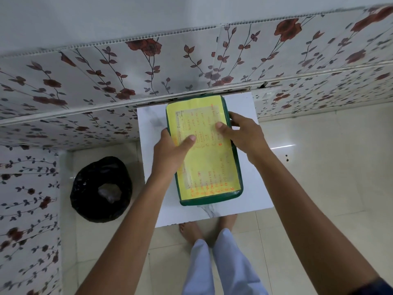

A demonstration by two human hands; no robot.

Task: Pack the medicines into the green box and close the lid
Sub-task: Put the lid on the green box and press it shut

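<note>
— Both hands had a grip on the green box (pixel 234 158) from the head view: the left hand (pixel 170 154) clasped its left long edge, thumb laid flat across the yellow lid (pixel 204 162), and the right hand (pixel 244 135) clasped the right edge, its thumb also pressing on the lid.

— Were the fingers visible underneath?

— No, they curled down past the rim on each side and were hidden. Only the thumbs and the backs of the hands showed.

— Where did the box sit?

— On the small white table (pixel 251 188), roughly in the middle, its long side running away from the person and its far end close to the wall.

— And the lid?

— It lay flat over the box, the green rim showing all round it. It was yellow with orange writing under a clear taped sheet; the writing was too blurred to read. Whether it was fully latched, I could not tell.

— Any medicines in sight?

— None could be seen; the lid covered the inside.

— What else was around?

— A bin lined with a black bag (pixel 102 188) stood on the floor to the left of the table. Flowered panels (pixel 95 81) covered the wall behind and to the left. Below the table edge, the person's bare feet (pixel 191 231) and pale trousers (pixel 223 269) stood on the tiled floor (pixel 319 167).
</note>
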